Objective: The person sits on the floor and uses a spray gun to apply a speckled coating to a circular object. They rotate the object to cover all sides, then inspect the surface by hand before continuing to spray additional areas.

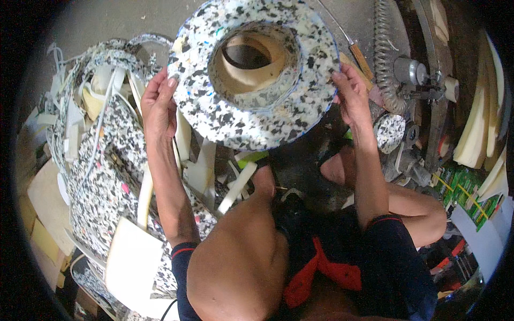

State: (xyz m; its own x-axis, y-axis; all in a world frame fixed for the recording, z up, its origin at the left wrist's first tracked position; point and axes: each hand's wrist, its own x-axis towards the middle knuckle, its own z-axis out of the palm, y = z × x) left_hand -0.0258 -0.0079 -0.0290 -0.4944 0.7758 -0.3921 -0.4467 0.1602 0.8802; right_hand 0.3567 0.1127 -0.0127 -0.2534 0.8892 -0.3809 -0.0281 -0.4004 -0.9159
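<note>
Raised in front of me is a thick ring of speckled black, white and grey foam, with a wide round hole in its middle. A cream-coloured inner band shows through the hole. My left hand grips the ring's left edge, thumb on the face towards me. On the opposite edge my right hand pinches the rim in the same way. Fingers of both hands are partly hidden behind the foam.
A heap of speckled foam offcuts lies at my left, with white foam strips by my feet. To the right are a coiled hose, a metal tool, a wooden-handled tool, curved cream foam pieces and a green package.
</note>
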